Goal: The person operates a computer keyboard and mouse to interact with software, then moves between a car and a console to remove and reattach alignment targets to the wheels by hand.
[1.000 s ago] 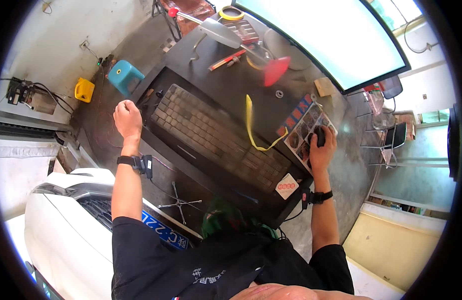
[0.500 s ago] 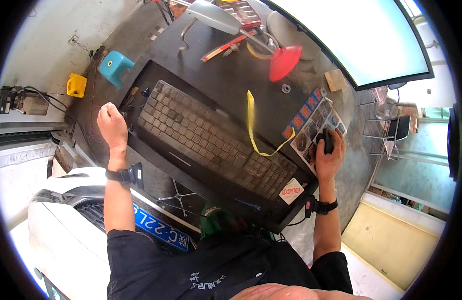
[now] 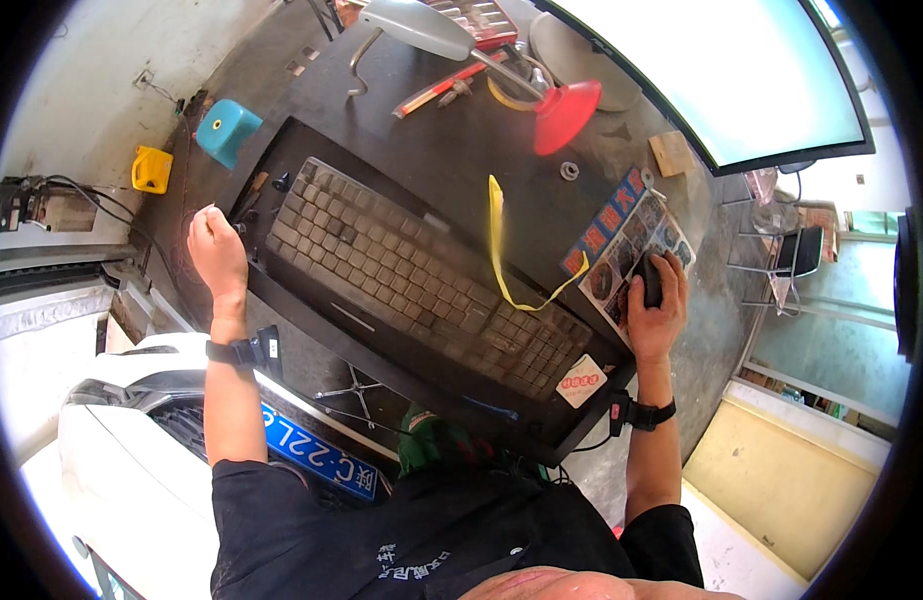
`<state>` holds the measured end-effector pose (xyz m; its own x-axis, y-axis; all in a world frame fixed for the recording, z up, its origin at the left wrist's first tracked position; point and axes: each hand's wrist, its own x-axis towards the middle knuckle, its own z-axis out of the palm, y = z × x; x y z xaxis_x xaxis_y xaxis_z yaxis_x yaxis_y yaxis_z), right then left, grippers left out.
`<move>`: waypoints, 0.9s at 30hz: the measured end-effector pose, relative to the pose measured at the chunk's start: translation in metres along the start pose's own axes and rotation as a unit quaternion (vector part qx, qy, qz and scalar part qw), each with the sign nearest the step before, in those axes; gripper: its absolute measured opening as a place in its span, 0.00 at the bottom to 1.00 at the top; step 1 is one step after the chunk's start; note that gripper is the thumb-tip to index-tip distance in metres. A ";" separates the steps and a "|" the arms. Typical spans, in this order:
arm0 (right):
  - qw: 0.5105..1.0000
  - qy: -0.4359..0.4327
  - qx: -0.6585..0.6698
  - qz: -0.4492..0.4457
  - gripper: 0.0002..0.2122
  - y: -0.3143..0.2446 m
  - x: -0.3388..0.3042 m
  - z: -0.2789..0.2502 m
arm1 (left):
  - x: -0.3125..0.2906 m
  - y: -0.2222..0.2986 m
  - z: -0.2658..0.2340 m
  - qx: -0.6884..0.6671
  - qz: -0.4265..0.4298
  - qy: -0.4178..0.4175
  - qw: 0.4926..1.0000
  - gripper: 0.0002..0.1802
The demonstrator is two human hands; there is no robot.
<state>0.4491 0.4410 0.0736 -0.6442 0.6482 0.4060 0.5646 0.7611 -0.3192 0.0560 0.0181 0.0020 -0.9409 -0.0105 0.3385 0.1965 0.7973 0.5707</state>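
Note:
My right hand [image 3: 655, 318] lies over a black computer mouse [image 3: 650, 279], fingers curved around it. Under the mouse is a glossy printed sheet [image 3: 609, 278] with pictures and a blue strip. At the left end of the black keyboard tray [image 3: 326, 310], my left hand [image 3: 219, 250] is raised with its fingers curled closed. Whether anything is pinched in them is too small to make out. Between the hands sits a dusty dark keyboard [image 3: 381, 255], which neither hand touches. A yellow strap [image 3: 497, 240] trails from the desk onto its right part.
A large lit monitor [image 3: 721, 70] stands at the far right. A lamp with a red part [image 3: 566, 115] reaches over the dark desk [image 3: 421, 140]. A square card [image 3: 581, 381] lies by the keyboard. Leftward are a teal stool [image 3: 226, 130], a yellow jug [image 3: 151, 169] and a white car [image 3: 131, 460].
The view has shifted slightly, moving the desk and keyboard a little left in the picture. My right hand stays on the mouse, and my left hand remains closed by the tray.

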 end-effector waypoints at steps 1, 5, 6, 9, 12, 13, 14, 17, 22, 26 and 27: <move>1.000 0.000 0.000 0.000 0.16 0.000 0.000 0.000 | 0.000 0.000 0.000 0.000 -0.001 0.001 1.000 0.23; 1.000 0.003 -0.003 -0.015 0.16 0.002 -0.001 -0.001 | -0.001 0.002 -0.002 -0.002 -0.004 0.002 1.000 0.23; 1.000 0.001 0.000 -0.013 0.16 0.002 -0.002 -0.001 | -0.001 0.002 -0.002 -0.002 -0.004 0.001 1.000 0.23; 1.000 -0.001 0.004 -0.012 0.16 0.002 -0.002 -0.001 | 0.000 0.002 -0.002 -0.004 -0.007 0.004 1.000 0.23; 1.000 0.000 0.002 -0.016 0.16 0.001 -0.001 -0.001 | -0.001 0.004 -0.002 -0.007 -0.014 0.002 1.000 0.23; 1.000 0.000 0.002 -0.016 0.16 0.000 -0.001 -0.001 | 0.000 0.003 -0.001 -0.006 -0.012 0.002 1.000 0.23; 1.000 0.000 0.003 -0.016 0.16 0.000 -0.001 -0.001 | 0.000 0.001 -0.001 -0.005 -0.010 0.001 1.000 0.23; 1.000 0.001 0.004 -0.020 0.16 0.001 -0.001 0.000 | 0.000 0.004 -0.003 -0.001 -0.010 -0.001 1.000 0.24; 1.000 0.001 0.013 -0.016 0.16 0.001 -0.002 0.000 | 0.000 -0.001 -0.001 0.000 -0.008 0.007 1.000 0.23; 1.000 -0.008 -0.013 -0.004 0.17 -0.001 -0.004 -0.004 | 0.001 -0.003 0.000 0.010 0.015 0.008 1.000 0.23; 1.000 -0.008 -0.004 -0.009 0.18 0.001 -0.004 -0.004 | 0.003 -0.003 0.002 0.011 0.028 0.001 1.000 0.23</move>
<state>0.4547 0.4395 0.0753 -0.6616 0.6353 0.3984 0.5576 0.7720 -0.3051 0.0522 0.0166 -0.0001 -0.9282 0.0331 0.3706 0.2425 0.8092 0.5351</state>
